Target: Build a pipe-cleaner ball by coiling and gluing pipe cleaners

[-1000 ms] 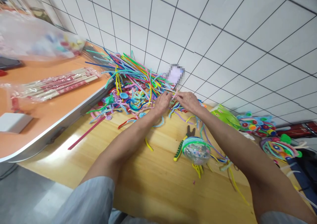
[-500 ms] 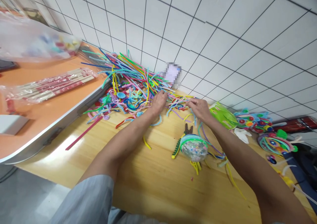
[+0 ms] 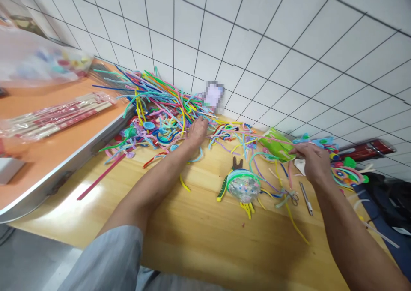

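Note:
My right hand (image 3: pixel 312 160) is closed in a pinch on one end of a long pink pipe cleaner (image 3: pixel 269 138), which stretches leftward above the table toward the pile. My left hand (image 3: pixel 198 130) rests at the near right end of a bundle of colourful pipe cleaners (image 3: pixel 167 94), fingers curled over several of them. In front of the hands lies a clear round container (image 3: pixel 244 187) with green and blue pipe cleaners round its rim and yellow ones under it. Pliers (image 3: pixel 237 163) with green-and-yellow handles lie partly beneath it.
Bent pipe cleaner pieces (image 3: pixel 160 130) are heaped at left. A green packet (image 3: pixel 276 145), small scissors (image 3: pixel 293 197) and a craft knife (image 3: pixel 306 199) lie at right. A phone-like object (image 3: pixel 213 96) leans on the tiled wall. Wrapped sticks (image 3: pixel 61 115) lie on the orange surface (image 3: pixel 64 87).
My right hand has moved right, away from the pile, drawing the pink pipe cleaner out with it. My left hand stays on the bundle. The view has shifted slightly to the right.

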A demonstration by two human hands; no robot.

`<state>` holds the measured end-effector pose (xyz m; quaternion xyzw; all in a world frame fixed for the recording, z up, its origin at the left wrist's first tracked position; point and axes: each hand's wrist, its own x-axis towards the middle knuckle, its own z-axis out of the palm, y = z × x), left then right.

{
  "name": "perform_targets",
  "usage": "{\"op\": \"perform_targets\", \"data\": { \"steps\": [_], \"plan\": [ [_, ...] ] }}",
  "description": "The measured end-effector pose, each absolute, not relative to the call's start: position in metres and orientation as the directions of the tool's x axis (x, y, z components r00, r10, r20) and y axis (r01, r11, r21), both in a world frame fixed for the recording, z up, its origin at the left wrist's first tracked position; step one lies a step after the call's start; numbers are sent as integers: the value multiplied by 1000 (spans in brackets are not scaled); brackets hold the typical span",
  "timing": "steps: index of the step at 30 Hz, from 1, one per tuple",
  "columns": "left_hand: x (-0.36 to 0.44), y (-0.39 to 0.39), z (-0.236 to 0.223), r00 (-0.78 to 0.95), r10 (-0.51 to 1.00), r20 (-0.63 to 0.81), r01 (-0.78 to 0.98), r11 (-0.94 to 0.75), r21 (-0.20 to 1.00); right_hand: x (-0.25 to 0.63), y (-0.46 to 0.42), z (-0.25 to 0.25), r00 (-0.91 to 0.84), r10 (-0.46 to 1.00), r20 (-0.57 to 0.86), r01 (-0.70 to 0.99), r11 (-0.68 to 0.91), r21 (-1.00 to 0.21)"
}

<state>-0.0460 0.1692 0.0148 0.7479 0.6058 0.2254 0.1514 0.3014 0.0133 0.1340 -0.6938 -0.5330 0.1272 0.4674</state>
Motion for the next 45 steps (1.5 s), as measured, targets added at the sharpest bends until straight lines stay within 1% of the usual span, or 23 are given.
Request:
{"op": "perform_targets", "data": {
  "steps": [3,6,13,17,21,25,27,29,31,33,35,38,40,41,43,45],
  "plan": [
    [-47,170,11,166,968,188,826,-241,510,324,-14,135,495,797,345,545,24,-838],
    [-48,169,8,177,955,240,805,-281,522,339,-39,134,558,740,376,481,81,-873],
    [-50,170,18,165,895,415,727,-395,561,349,-85,134,662,619,423,384,204,-900],
    [-49,170,37,143,843,519,675,-466,572,342,-112,136,686,595,419,342,245,-907],
    [-47,160,65,148,791,593,619,-542,569,333,-140,137,692,596,408,292,286,-913],
    [-44,141,96,129,734,667,557,-611,563,323,-162,136,676,610,414,283,304,-910],
    [-42,128,111,157,709,687,537,-645,543,316,-171,135,675,609,416,282,308,-909],
    [-38,111,124,242,693,679,516,-684,515,310,-179,134,667,612,425,288,315,-904],
    [-33,89,137,375,656,654,480,-742,469,302,-186,133,645,626,439,295,327,-898],
    [-29,63,147,521,595,612,403,-804,438,294,-193,131,617,639,459,298,349,-888],
    [-26,35,155,648,530,547,353,-845,401,286,-200,129,584,657,476,305,366,-879],
    [-28,-2,159,779,481,402,351,-866,356,273,-212,124,529,701,479,313,363,-878],
    [-31,-20,157,830,471,298,351,-858,375,264,-218,120,495,730,472,318,353,-880],
    [-33,-27,155,855,455,248,336,-851,403,260,-221,118,481,740,471,320,352,-880],
    [-36,-38,150,896,407,178,281,-830,481,254,-227,115,455,758,467,320,350,-880],
    [-39,-48,144,918,370,144,231,-793,564,251,-231,110,434,777,456,314,344,-885]
  ]
}}
